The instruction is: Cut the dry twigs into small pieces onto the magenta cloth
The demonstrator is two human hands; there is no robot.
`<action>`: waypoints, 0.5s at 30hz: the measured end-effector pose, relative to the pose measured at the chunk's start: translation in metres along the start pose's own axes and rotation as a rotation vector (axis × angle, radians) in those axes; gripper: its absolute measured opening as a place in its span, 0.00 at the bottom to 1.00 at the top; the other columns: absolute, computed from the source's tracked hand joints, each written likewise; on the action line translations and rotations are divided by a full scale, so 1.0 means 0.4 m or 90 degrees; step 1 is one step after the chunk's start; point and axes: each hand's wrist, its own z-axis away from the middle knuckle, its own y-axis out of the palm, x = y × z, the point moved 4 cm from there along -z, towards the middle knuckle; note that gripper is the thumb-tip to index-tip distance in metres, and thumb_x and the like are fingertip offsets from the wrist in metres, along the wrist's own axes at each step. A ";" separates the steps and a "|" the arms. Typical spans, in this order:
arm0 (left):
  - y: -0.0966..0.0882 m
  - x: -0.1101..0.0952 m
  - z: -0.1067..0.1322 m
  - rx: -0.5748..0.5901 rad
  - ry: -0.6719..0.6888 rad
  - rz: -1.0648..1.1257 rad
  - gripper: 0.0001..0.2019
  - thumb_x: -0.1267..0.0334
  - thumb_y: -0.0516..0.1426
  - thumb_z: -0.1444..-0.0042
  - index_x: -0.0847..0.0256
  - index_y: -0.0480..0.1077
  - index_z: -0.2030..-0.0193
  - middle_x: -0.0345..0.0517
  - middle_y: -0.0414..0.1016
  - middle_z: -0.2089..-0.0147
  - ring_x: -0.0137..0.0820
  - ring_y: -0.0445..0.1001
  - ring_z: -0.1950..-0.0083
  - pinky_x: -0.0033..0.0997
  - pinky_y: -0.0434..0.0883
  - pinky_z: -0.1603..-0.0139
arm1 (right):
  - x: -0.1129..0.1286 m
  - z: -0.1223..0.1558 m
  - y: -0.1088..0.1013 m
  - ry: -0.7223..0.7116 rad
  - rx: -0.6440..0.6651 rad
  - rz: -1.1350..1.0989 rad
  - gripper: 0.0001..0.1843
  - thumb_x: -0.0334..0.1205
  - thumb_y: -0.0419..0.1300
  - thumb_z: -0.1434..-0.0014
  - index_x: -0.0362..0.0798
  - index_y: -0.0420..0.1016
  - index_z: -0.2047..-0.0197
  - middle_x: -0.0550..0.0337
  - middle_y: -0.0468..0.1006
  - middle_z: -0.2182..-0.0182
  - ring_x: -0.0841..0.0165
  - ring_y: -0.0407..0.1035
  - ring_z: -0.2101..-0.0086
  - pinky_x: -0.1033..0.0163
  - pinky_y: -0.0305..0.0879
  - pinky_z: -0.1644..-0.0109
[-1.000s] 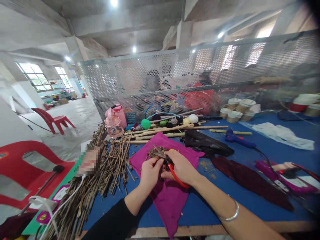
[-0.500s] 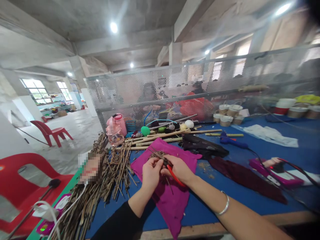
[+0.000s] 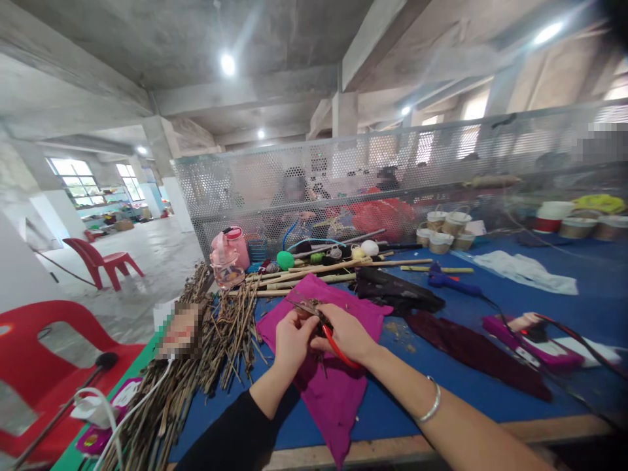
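My left hand [image 3: 290, 340] is closed in a pinch on a small bundle of brown twigs [image 3: 303, 306], held over a magenta cloth [image 3: 331, 386] on the blue table [image 3: 441, 386]. My right hand [image 3: 346, 332] is closed around red-handled scissors [image 3: 335, 345], whose blades point into the twigs beside my left fingers. The two hands touch each other above the cloth. A silver bangle [image 3: 430, 408] sits on my right wrist. My left arm wears a black sleeve [image 3: 230, 438].
A big heap of dry sticks [image 3: 196, 353] lies left of the cloth. Behind it stand a pink jug [image 3: 230, 256], bamboo rods [image 3: 314, 269], yarn balls and paper cups [image 3: 441, 229]. Dark cloths, a blue glue gun [image 3: 449, 282] and red chairs [image 3: 53, 353] are nearby. People sit behind the mesh screen [image 3: 392, 163].
The view has tilted upward and the hands sit slightly higher over the cloth. They remain together on the twigs and scissors.
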 end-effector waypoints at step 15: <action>0.009 0.000 -0.006 0.097 -0.014 0.046 0.19 0.59 0.59 0.56 0.67 0.73 0.58 0.44 0.74 0.73 0.24 0.65 0.80 0.23 0.62 0.79 | -0.030 -0.003 -0.004 0.012 -0.053 -0.042 0.23 0.55 0.60 0.51 0.48 0.69 0.57 0.55 0.75 0.64 0.63 0.68 0.63 0.62 0.62 0.60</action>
